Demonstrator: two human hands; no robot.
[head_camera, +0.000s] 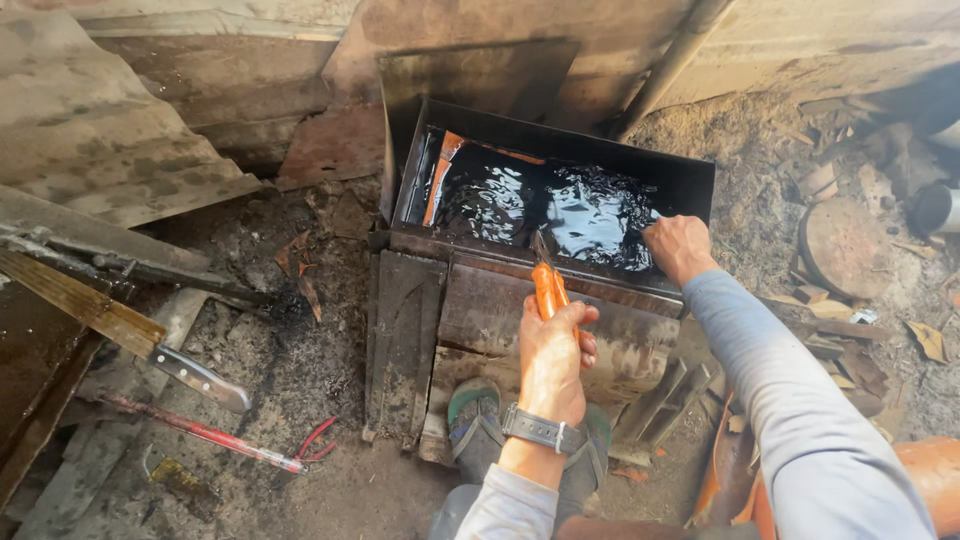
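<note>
A rectangular dark metal tank (560, 160) full of black, glossy liquid sits on the dirt floor, and everything here is placed against it. The person's left hand (552, 365) hovers just in front of the tank's near wall, its grip clamped round the orange handles of a pair of pliers (548, 285), whose dark jaws point up toward the near rim. Whether the jaws hold anything cannot be told; they are small and lost against the dark liquid. The right hand (680, 245) rests at the tank's near right rim, fingers curled over the edge; the grip looks closed on the rim or on something at it, but which is unclear.

An orange strip (440, 175) leans inside the tank at its left end, partly under the liquid.

Left of the tank, well apart, a large knife with a pale wooden handle (120, 330) lies on the ground, and nearer the camera a red-handled rod-like tool (210, 435). In front of the tank, below the left hand, a foot in a sandal (475, 420) stands on the floor.

By the look of it, the step in hand is working with the pliers at the liquid's surface while the other hand steadies at the rim. A next move would call for a firm squeeze on the handles and a slow, level motion, to keep the black liquid from splashing.
</note>
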